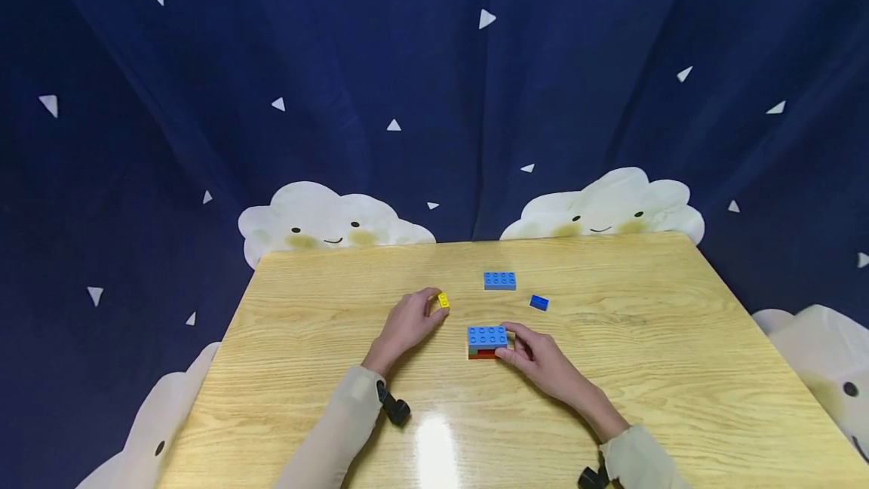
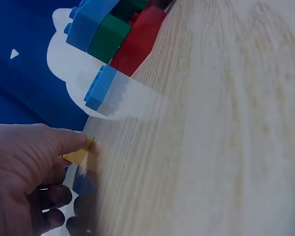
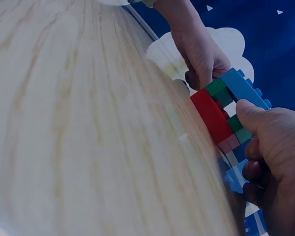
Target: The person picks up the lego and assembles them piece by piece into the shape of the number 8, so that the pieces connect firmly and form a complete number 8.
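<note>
My left hand (image 1: 409, 321) pinches a small yellow brick (image 1: 443, 300) between thumb and index finger, low over the wood. In the left wrist view the thumb covers part of this yellow brick (image 2: 78, 155). To its right, my right hand (image 1: 546, 364) grips the right end of a built block stack (image 1: 486, 336), thumb in front and fingers behind. A long blue brick tops the stack, with green bricks under it at both ends and a red brick (image 3: 211, 116) at the bottom. Between the green ends is a gap.
Behind the stack lies a long light-blue brick (image 1: 499, 281), studs up. A small dark-blue brick (image 1: 539, 302) lies to its right. All are on a wooden table (image 1: 326, 300). A navy curtain (image 1: 407, 59) with white triangles and clouds hangs around the table's edges.
</note>
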{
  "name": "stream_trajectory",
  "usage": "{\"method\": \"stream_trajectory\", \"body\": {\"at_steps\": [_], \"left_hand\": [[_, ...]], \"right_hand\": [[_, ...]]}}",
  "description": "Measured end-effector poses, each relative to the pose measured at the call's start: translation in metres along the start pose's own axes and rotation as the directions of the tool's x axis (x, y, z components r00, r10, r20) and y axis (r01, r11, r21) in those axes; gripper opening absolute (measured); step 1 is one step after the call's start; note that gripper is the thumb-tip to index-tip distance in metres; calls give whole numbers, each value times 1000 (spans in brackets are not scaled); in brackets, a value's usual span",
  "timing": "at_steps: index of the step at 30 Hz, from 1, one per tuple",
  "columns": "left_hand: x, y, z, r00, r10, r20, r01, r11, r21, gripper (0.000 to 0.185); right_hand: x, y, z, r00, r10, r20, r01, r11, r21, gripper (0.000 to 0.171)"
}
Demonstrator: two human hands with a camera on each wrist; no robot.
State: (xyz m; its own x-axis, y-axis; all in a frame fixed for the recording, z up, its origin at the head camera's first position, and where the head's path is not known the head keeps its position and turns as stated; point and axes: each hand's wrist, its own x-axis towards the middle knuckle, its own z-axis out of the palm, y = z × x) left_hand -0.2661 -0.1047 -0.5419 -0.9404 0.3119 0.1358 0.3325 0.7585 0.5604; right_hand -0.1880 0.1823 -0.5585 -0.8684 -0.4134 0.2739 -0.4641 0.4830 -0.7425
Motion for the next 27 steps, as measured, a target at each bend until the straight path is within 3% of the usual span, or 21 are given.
{"method": "stream_trajectory", "body": {"at_steps": [12,27], "left_hand": [[-12,3,-2,999,34,-10,-35,998,-56,44],[-36,37,-29,997,80,11,-75,968,-239,45]], "right_hand": [[3,3,2,1000,-15,-14,15,1000,-13,40],[6,3,2,1000,20,-8,-21,999,-28,44]]}}
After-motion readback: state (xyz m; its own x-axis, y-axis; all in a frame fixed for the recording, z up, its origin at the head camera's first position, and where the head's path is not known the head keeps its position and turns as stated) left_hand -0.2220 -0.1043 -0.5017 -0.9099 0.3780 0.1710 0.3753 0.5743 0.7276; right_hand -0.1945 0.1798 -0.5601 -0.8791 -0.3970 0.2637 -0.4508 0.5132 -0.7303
